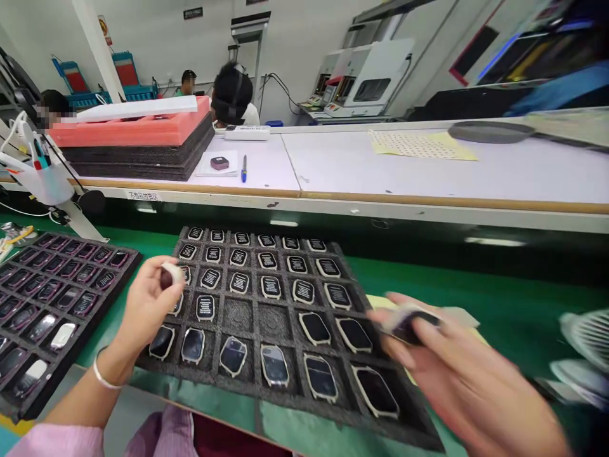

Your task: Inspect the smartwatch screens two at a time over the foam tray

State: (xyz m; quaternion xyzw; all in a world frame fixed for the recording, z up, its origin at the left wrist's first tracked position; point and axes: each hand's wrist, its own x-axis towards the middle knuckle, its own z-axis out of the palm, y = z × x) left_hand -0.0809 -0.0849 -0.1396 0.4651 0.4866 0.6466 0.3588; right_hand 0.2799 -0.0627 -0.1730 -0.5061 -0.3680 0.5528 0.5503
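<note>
My left hand pinches a smartwatch body with a pale rim, raised over the left edge of a black foam tray. In my right hand, blurred by motion, is another smartwatch body, dark with a pale edge, held between thumb and fingers at the tray's right side. Strapless square watches lie in the tray's compartments. Those in the back rows show white text on their screens; the front ones, such as this watch, have dark screens. Two compartments in the middle show bare foam.
A second foam tray of purple-rimmed watches lies at the left. On the shelf are stacked red and black foam, a pen, a dark watch and a yellow sticker sheet. A white fan stands right. Other people sit beyond.
</note>
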